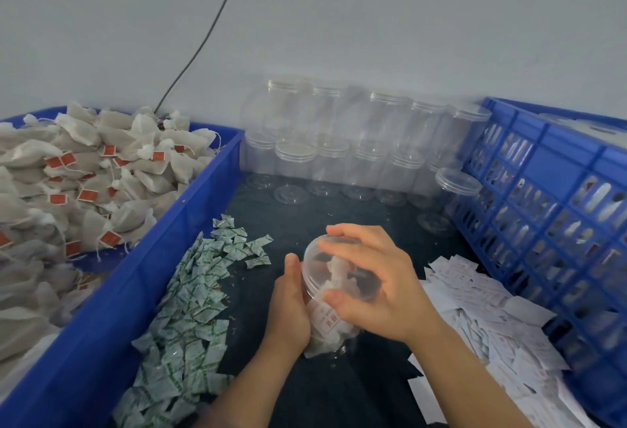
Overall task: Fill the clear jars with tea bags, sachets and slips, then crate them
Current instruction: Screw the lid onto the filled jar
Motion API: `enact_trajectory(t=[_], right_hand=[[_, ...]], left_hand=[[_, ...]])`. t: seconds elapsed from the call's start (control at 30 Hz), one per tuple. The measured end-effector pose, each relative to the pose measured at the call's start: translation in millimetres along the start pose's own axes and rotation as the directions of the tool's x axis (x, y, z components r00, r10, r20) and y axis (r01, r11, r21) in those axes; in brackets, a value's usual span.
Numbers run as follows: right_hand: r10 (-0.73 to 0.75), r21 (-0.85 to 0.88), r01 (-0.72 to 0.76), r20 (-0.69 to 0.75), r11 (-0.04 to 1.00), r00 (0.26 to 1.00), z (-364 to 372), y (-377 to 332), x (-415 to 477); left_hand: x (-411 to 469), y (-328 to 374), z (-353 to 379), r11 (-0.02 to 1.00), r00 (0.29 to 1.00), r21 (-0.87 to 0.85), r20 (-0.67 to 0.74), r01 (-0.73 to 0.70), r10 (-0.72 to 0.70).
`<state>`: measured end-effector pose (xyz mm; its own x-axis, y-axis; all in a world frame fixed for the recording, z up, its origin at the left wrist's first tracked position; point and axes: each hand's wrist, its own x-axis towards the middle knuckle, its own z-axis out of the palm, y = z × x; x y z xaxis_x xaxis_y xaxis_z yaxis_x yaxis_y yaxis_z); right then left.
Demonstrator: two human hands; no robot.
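filled jar sitting tilted on the dark table between both hands, left hand gripping its side, right hand clutching the lid, sachets lying just left, slips crowding right

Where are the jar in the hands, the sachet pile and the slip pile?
jar (322, 322), head view, clear side wall
sachet pile (190, 309), head view, middle of the pile
slip pile (475, 295), head view, middle of the pile
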<state>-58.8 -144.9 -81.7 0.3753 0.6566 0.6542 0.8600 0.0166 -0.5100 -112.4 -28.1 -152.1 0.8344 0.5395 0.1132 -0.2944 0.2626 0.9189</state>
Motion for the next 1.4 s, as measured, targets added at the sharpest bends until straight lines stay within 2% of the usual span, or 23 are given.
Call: enact_trajectory(t=[0.07,0.2,0.5,0.6,0.73,0.87,1.0,1.17,1.4], right_hand=[[0.010,0.002,-0.010,-0.034,1.000,0.999,2.9,0.0,-0.3],[0.050,0.026,-0.048,-0.098,0.999,0.994,5.4,-0.5,-1.6],[0.122,0.008,-0.122,-0.098,0.993,0.988,5.3,-7.4,-1.0],[0.187,0.002,-0.187,-0.049,0.982,0.981,3.0,-10.1,0.0],[0.296,-0.079,-0.288,0.123,0.954,0.947,-8.6,-17.2,6.9],[0.329,-0.310,-0.242,0.268,0.919,0.906,-18.7,-23.3,22.1],[0.338,-0.403,-0.192,0.330,0.895,0.881,-16.3,-27.3,27.4],[0.289,-0.406,-0.140,0.335,0.903,0.897,-14.2,-24.7,26.0],[0.235,-0.297,-0.127,0.360,0.946,0.903,-19.1,-19.3,23.6]], left_hand=[[1.1,-0.5,0.8,1.000,1.000,-0.003,-0.025,0.004,-0.004],[5.5,-5.3,3.2,0.995,0.998,0.103,-0.054,-0.011,0.017],[10.2,-8.2,2.3,1.000,0.999,-0.022,-0.042,-0.020,0.020],[10.3,-8.3,0.7,0.999,0.999,-0.020,-0.020,-0.039,0.039],[12.7,-9.0,-1.6,0.997,0.999,0.063,0.002,-0.053,0.053],[14.2,-9.3,-2.6,1.000,1.000,0.020,0.026,-0.016,0.015],[17.8,-12.0,-3.3,0.999,0.999,0.005,0.030,-0.034,0.034],[19.2,-10.7,-2.2,0.997,0.996,0.016,0.057,-0.074,0.073],[18.2,-4.4,3.3,0.989,0.978,-0.109,0.172,-0.100,0.117]])
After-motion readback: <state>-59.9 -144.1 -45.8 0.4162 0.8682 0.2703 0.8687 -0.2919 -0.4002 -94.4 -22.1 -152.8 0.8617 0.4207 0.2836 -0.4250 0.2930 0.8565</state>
